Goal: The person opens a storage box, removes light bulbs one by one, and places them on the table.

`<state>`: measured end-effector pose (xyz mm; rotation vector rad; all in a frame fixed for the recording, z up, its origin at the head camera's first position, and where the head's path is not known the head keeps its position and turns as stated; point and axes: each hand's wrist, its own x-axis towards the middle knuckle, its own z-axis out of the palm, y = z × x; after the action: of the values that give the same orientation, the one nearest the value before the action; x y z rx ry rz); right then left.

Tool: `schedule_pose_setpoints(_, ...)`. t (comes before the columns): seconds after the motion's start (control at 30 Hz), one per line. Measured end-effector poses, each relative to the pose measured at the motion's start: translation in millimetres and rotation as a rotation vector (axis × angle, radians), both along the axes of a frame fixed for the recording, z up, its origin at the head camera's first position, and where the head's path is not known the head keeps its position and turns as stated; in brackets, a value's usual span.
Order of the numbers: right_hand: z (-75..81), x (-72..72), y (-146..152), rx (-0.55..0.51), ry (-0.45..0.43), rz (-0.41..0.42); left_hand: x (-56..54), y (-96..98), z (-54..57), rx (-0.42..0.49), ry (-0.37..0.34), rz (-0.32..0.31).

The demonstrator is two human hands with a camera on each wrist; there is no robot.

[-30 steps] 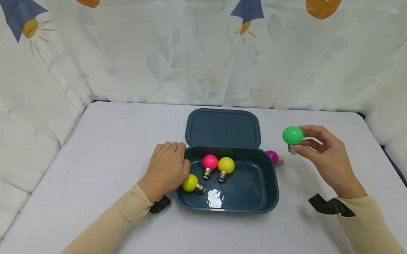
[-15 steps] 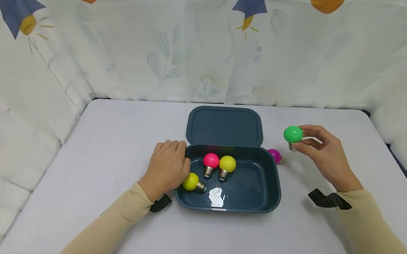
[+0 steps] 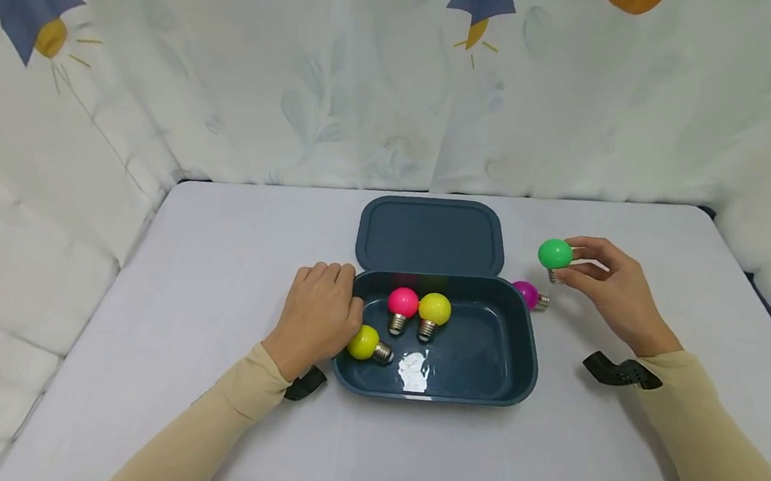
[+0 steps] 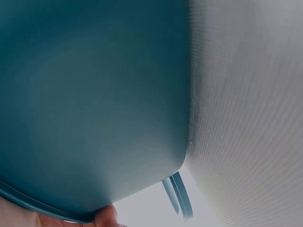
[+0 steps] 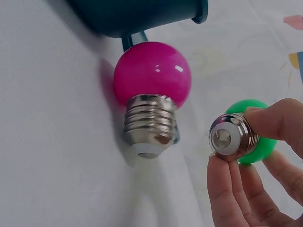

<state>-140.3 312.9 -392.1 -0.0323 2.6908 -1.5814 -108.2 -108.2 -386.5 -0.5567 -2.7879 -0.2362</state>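
My left hand (image 3: 317,312) grips the left rim of a dark blue box (image 3: 470,371), its fingers bent over the edge; the left wrist view shows the fingertips (image 4: 106,215) at the rim. Inside the box are a pink light bulb (image 3: 403,303) and a yellow bulb (image 3: 435,309) side by side. Another yellow bulb (image 3: 364,342) lies by my left thumb. My right hand (image 3: 616,292) pinches a green light bulb (image 3: 555,254) above the table, right of the box, metal base downward. Below it a magenta bulb (image 5: 151,71) lies on the tabletop, against the box's right side.
The dark blue lid (image 3: 431,237) lies flat directly behind the box. A white cloth covers the table (image 3: 212,277). Pale printed curtains (image 3: 270,64) hang behind and along the left and right sides.
The head view has tilted and shifted slightly, so the box and lid sit a little higher and further right in it. Both hands keep their holds, the green bulb staying nearly in place.
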Motion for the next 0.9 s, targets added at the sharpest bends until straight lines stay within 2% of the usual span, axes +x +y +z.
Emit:
schedule_pose_setpoints(0.37, -11.6, -3.1, 2, 0.013, -0.033, 0.006, -1.1, 0.6, -0.7, -0.008, 0.004, -0.005)
schedule_pose_setpoints(0.6, -12.4, -5.4, 6, 0.022, -0.04, 0.007, -1.2, 0.0, 0.0, -0.007, 0.016, -0.011)
schedule_pose_setpoints(0.9, -18.3, -8.8, 12, 0.065, -0.116, 0.014, -1.3, 0.2, -0.7, 0.0, 0.02, -0.013)
